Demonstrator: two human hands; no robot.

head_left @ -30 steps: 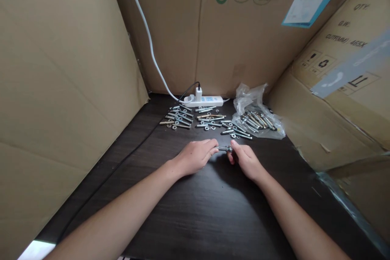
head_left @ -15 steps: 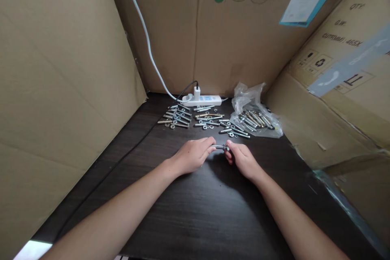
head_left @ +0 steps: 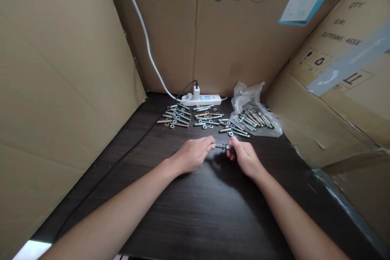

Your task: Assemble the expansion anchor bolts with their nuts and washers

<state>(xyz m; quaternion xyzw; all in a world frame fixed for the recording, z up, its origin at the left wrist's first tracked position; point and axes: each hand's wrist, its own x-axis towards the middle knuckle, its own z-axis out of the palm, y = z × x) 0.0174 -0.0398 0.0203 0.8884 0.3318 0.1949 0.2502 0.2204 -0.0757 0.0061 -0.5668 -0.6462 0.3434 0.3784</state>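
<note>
A metal expansion bolt (head_left: 219,146) lies level in the air between my hands, above the dark table. My left hand (head_left: 193,154) is closed in a pinch around its left end, which the fingers hide. Toward the right end a washer and a nut (head_left: 227,147) show on the shaft. My right hand (head_left: 245,156) is closed at that end, thumb on top and fingers curled below, covering the bolt's tip. Beyond my hands lie loose groups of bolts (head_left: 179,118), nuts and washers (head_left: 204,126).
A clear plastic bag (head_left: 268,131) with more bolts lies at the back right. Behind the groups stands a white power strip (head_left: 210,100) with a plugged-in charger. A black cable (head_left: 115,165) crosses the table on the left. Cardboard boxes (head_left: 170,28) wall in the left, back and right.
My right hand has shifted slightly right along the bolt, so the nut shows more. My left hand stays in place on the bolt.
</note>
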